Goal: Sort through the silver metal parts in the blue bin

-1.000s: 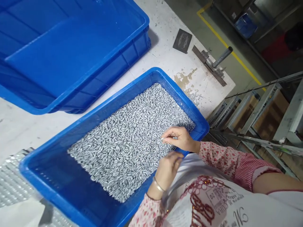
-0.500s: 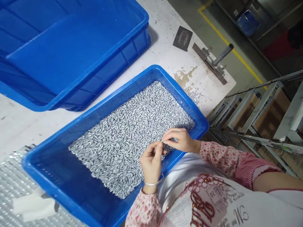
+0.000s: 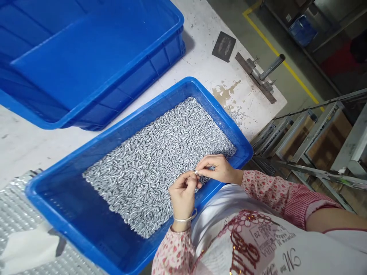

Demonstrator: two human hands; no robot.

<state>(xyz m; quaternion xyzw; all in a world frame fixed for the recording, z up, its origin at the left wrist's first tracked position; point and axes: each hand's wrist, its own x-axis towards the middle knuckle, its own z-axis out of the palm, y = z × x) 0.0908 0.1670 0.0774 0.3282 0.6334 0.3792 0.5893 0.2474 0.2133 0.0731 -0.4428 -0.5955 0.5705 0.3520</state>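
Observation:
Over the near side of a blue plastic bin (image 3: 94,152), my two hands meet at the fingertips. A small silvery metal piece (image 3: 196,172) shows between them, mostly covered by the fingers. My left hand (image 3: 184,193), with a bracelet at the wrist, is closed in a pinch on one side of it. From the right, my right hand (image 3: 218,168) pinches at the same piece with thumb and forefinger. Beneath the hands a thick layer of small silver oval metal pieces (image 3: 155,160) covers much of the bin's floor.
A larger blue crate (image 3: 143,57) stands beyond the bin on the white table (image 3: 197,34). To the right lie a dark square plate (image 3: 224,46) and a metal clamp-like fixture (image 3: 255,76). Metal steps (image 3: 312,141) stand at right; a ridged silvery sheet (image 3: 14,206) lies at left.
The small piece shows a little more brightly between the fingertips. Both hands stay nearly in place; the view has shifted slightly.

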